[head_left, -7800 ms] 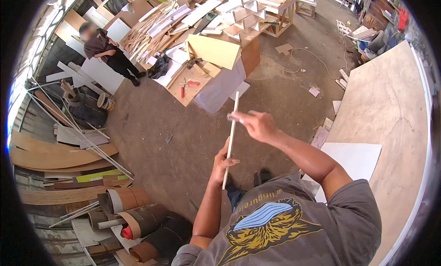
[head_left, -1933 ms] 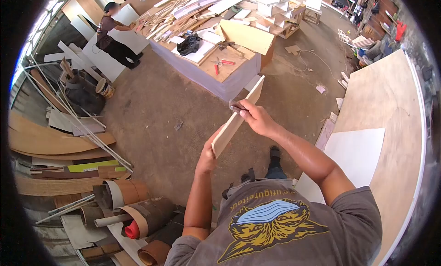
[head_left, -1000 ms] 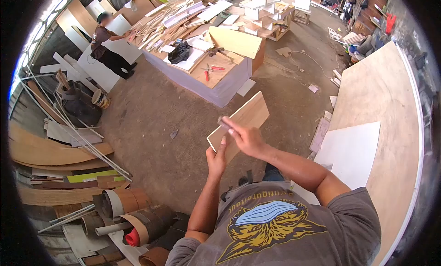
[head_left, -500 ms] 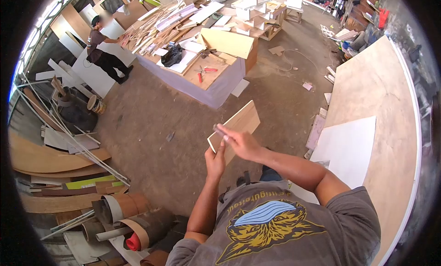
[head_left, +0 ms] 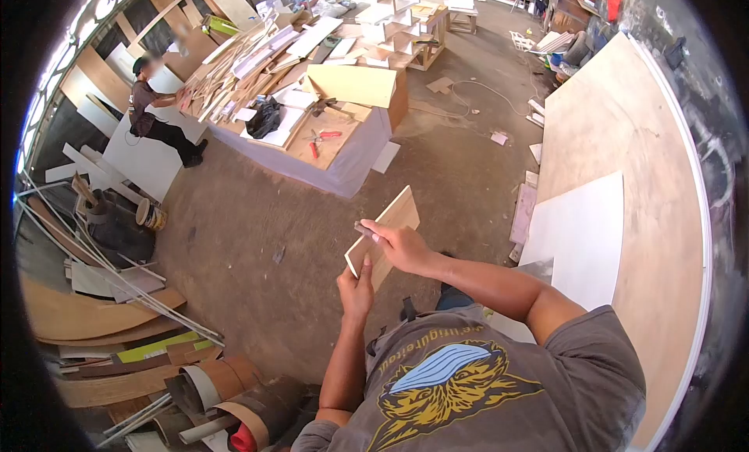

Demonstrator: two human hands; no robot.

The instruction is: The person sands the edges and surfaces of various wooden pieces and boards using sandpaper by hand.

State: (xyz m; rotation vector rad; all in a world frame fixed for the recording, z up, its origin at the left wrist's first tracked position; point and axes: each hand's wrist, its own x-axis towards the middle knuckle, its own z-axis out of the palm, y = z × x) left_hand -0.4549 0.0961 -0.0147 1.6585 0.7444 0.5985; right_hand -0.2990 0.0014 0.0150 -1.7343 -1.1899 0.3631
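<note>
My left hand (head_left: pixel 356 293) grips the near end of a flat, light wooden board (head_left: pixel 400 212), its thumb against the face. The board is tilted up in front of my body, above the floor. In my right hand (head_left: pixel 407 249) is a small brown-grey piece (head_left: pixel 363 229) that looks like folded sandpaper. It lies against the board's left long edge, a little beyond the near corner. My right palm and fingers cover part of the board.
A worktable (head_left: pixel 343 175) ahead carries wood strips, a black plastic bag (head_left: pixel 265 120) and red-handled pliers (head_left: pixel 324 134). Another person (head_left: pixel 160 113) stands at its left. Rolled sheets (head_left: pixel 226 389) lie at lower left. A large plywood panel (head_left: pixel 593 132) leans at right.
The camera view has turned, so the surroundings sit further left. My right hand has slid the small piece slightly along the board's edge, away from the near corner. My left hand keeps its grip.
</note>
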